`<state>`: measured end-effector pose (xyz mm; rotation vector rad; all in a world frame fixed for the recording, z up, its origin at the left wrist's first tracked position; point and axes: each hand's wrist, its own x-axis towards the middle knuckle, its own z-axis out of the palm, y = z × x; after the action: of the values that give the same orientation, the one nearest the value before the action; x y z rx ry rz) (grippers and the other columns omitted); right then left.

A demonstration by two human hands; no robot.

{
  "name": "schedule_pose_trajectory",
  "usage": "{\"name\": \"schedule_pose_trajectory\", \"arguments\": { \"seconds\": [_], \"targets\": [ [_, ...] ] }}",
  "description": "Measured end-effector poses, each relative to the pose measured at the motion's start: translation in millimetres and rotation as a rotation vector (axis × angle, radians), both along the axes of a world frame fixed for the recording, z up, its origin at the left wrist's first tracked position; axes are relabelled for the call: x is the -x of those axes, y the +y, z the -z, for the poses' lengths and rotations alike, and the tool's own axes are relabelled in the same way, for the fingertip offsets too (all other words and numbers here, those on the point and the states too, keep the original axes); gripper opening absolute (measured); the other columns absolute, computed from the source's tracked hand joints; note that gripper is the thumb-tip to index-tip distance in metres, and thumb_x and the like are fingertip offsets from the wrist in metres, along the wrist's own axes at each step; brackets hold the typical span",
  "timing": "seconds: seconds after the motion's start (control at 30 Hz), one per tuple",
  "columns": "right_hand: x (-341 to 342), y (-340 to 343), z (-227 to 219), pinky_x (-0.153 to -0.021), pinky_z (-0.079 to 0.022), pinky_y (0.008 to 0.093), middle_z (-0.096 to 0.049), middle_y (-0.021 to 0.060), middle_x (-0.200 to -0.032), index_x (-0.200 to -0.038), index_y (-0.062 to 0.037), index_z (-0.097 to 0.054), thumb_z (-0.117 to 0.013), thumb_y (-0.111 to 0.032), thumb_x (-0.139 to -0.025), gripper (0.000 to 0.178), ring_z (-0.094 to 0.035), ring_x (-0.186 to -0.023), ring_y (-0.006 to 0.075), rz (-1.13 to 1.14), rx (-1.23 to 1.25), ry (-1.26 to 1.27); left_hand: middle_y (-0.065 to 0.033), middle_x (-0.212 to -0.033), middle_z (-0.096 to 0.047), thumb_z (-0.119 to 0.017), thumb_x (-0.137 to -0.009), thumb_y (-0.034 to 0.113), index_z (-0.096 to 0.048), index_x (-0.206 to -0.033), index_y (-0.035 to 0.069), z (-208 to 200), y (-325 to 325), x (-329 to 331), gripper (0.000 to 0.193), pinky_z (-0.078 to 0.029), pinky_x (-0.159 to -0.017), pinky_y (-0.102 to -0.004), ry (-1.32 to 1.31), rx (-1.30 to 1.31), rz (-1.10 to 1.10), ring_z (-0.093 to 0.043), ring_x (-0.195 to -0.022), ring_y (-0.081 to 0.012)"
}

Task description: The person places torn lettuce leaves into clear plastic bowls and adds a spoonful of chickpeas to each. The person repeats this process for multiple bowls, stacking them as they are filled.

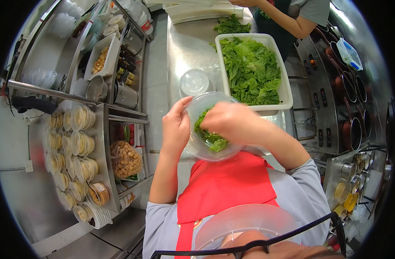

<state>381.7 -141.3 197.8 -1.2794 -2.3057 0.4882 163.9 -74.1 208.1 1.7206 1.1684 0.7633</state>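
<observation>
Your left hand (176, 127) grips the clear plastic bowl (210, 127) above the tabletop's (189, 47) near edge; your right hand (225, 121) closes on lettuce (212, 139) inside it, just before the white lettuce tray (285, 93).

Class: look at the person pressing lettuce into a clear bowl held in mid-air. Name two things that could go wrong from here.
1. The bowl is steadied only by the left hand at its rim, off the counter; pressing down could tip it.
2. The right hand is pushing lettuce in near the rim, so leaves may spill onto the red apron.
</observation>
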Motion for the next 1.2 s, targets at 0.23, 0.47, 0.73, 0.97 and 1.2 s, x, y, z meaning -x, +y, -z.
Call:
{"name": "schedule_pose_trajectory", "arguments": {
  "seconds": [0.23,0.47,0.73,0.97,1.2],
  "targets": [
    [-169,48,107,-0.094,-0.055,0.0472,-0.071,0.0113,-0.125,-0.110,-0.0085,-0.077,-0.077,-0.014,-0.088,0.023,-0.062,-0.122,0.0356,0.764,0.559,-0.630,-0.0194,-0.121,-0.076,-0.051,-0.096,-0.005,-0.068,-0.134,0.000,5,6,11,0.041,-0.054,-0.091,-0.0302,-0.037,0.016,-0.032,-0.072,-0.102,-0.0164],
    [-236,7,152,-0.094,-0.053,0.0449,-0.070,0.0136,-0.124,-0.101,-0.0043,-0.077,-0.077,-0.013,-0.090,0.014,-0.062,-0.115,0.0328,0.747,0.236,0.141,-0.0237,-0.123,-0.074,-0.052,-0.096,-0.003,-0.068,-0.133,-0.002,11,9,3,0.040,-0.054,-0.092,-0.0316,-0.057,-0.025,0.017,-0.073,-0.108,-0.0210],
    [-224,4,149,-0.097,-0.053,0.0430,-0.071,0.0159,-0.116,-0.116,-0.0047,-0.074,-0.071,-0.002,-0.086,0.030,-0.067,-0.111,0.0370,0.851,0.088,0.049,-0.0189,-0.120,-0.075,-0.049,-0.095,-0.006,-0.066,-0.133,-0.004,5,5,-4,0.042,-0.053,-0.095,-0.0301,-0.026,-0.021,0.060,-0.071,-0.109,-0.0179],
    [-232,9,132,-0.089,-0.056,0.0441,-0.075,0.0196,-0.104,-0.114,-0.0033,-0.075,-0.070,-0.006,-0.088,0.027,-0.071,-0.106,0.0380,1.028,-0.001,0.100,-0.0261,-0.121,-0.073,-0.052,-0.096,-0.001,-0.067,-0.131,-0.001,3,4,-4,0.038,-0.055,-0.095,-0.0374,0.022,-0.102,0.067,-0.073,-0.112,-0.0350],
    [-162,-18,-3,-0.082,-0.048,0.0234,-0.066,0.0009,-0.100,-0.120,0.0025,-0.063,-0.054,-0.008,-0.109,0.018,-0.058,-0.090,0.0057,0.722,0.011,0.565,-0.0257,-0.118,-0.073,-0.054,-0.097,0.002,-0.067,-0.133,0.003,5,3,-3,0.038,-0.056,-0.092,-0.0395,0.068,-0.159,0.069,-0.073,-0.108,-0.0380]
  ]
}}
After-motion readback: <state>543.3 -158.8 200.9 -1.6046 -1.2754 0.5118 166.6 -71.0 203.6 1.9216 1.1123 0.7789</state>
